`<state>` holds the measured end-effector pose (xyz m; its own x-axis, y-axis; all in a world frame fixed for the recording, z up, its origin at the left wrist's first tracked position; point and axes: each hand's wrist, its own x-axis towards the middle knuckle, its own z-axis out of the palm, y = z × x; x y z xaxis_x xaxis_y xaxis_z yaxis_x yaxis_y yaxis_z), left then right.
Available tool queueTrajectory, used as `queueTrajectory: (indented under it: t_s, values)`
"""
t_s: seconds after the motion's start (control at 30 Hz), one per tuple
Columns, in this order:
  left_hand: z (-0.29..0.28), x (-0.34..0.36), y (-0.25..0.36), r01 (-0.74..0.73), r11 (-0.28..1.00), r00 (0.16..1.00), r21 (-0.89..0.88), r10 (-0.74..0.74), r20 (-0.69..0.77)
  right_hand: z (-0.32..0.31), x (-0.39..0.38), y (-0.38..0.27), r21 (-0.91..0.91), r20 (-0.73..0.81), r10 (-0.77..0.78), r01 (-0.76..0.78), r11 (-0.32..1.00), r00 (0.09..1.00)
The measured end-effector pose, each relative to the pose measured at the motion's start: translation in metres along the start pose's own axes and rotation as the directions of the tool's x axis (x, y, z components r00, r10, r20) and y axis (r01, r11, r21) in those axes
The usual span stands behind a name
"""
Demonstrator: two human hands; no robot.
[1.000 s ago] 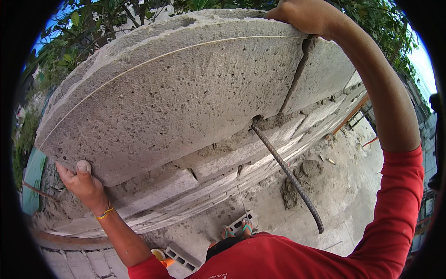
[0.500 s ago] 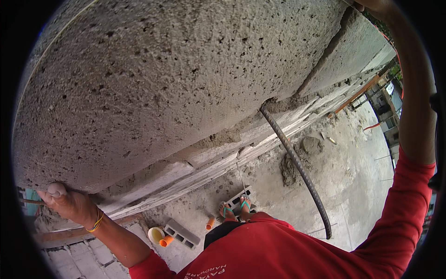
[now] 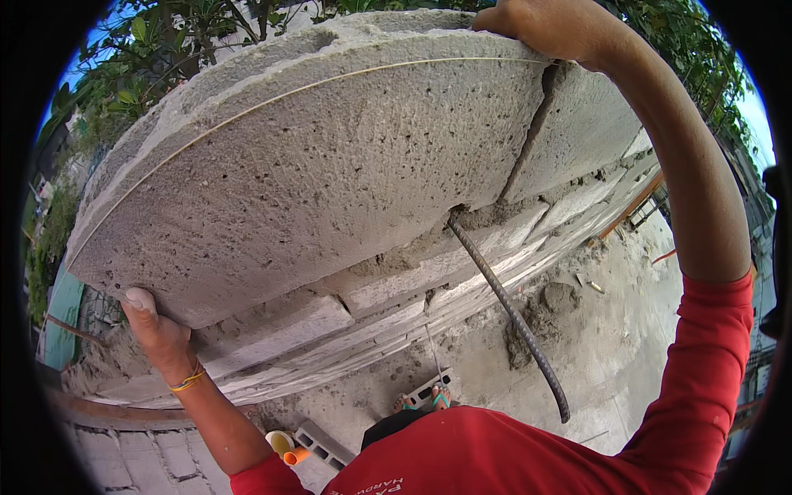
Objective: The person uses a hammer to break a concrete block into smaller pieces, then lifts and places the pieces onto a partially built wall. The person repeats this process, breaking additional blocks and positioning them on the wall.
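My left hand (image 3: 157,330) grips the lower left end of a pale grey, pitted concrete block (image 3: 322,173), thumb on its face and fingers partly hidden. My right hand (image 3: 549,29) is closed over the block's top edge at the right, beside a dark vertical joint with the neighbouring block (image 3: 582,132). A thin taut string (image 3: 305,87) runs along the block's upper edge. A band of rough grey mortar (image 3: 384,264) lies beneath it, and a bent ribbed steel bar (image 3: 511,313) sticks out from below the block toward me.
Block courses (image 3: 280,346) drop to a concrete floor (image 3: 627,346) with a mortar heap (image 3: 536,330) and a trowel (image 3: 590,284). My sandalled feet (image 3: 437,396) stand on a hollow block. Another block (image 3: 326,445), an orange pipe (image 3: 297,455) and a yellow container (image 3: 279,441) are behind. Leafy branches (image 3: 132,66) rise beyond the wall.
The view dipped closer over the block's face and has swung back up. My left hand has shifted slightly right along the block's lower end; my right hand stays on the top edge.
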<state>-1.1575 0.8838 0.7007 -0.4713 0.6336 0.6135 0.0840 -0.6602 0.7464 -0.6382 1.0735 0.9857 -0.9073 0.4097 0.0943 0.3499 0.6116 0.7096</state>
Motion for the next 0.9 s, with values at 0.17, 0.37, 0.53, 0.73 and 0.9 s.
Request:
queueTrajectory:
  t_s: [0.17, 0.37, 0.53, 0.73, 0.9]
  values:
    - [0.023, 0.009, 0.004, -0.089, 0.995, 0.996, 0.034, 0.089, -0.001, 0.002, 0.006, 0.003, 0.105, 0.041, 0.051, -0.055, 0.993, 0.998]
    - [0.02, 0.029, 0.019, -0.038, 0.999, 0.998, -0.027, 0.037, -0.054, -0.04, 0.014, -0.011, 0.084, 0.134, 0.256, -0.269, 0.96, 0.957]
    - [0.017, 0.027, 0.016, -0.035, 0.999, 0.985, -0.016, 0.032, -0.168, -0.063, 0.0, -0.021, 0.167, 0.316, 0.407, -0.473, 0.865, 0.857]
    - [0.009, 0.015, 0.004, 0.044, 0.998, 0.999, -0.052, -0.044, 0.0, -0.006, 0.014, -0.02, 0.05, 0.086, 0.194, -0.199, 0.979, 0.977]
    - [0.006, 0.014, 0.001, -0.007, 1.0, 1.0, -0.004, 0.007, -0.013, -0.003, 0.009, -0.015, -0.114, 0.135, 0.159, -0.144, 0.983, 0.978]
